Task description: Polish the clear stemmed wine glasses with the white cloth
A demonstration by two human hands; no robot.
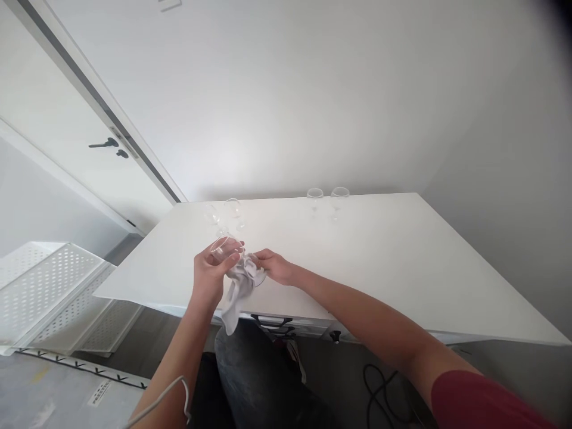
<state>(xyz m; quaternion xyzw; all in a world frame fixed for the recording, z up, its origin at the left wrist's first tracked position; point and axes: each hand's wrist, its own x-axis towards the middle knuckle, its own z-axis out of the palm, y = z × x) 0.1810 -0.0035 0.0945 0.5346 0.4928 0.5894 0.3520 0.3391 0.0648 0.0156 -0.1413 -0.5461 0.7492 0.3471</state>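
Note:
A clear wine glass (222, 245) is tilted in my left hand (210, 271), its fingers closed around the bowl. My right hand (273, 266) grips a pale grey cloth (243, 279) that is bunched against the glass on its right side. The loose end of the cloth hangs down past the table's front edge. Where the stem and foot of the glass lie, the cloth and fingers hide them. Both hands are above the front left part of the white table (357, 262).
Behind my left hand stand more clear glasses (233, 208), faint against the white top. Two wine glasses (339, 202) stand upright at the back centre. White perforated baskets (53, 292) are at the left. A black cable (379, 387) lies on the floor below.

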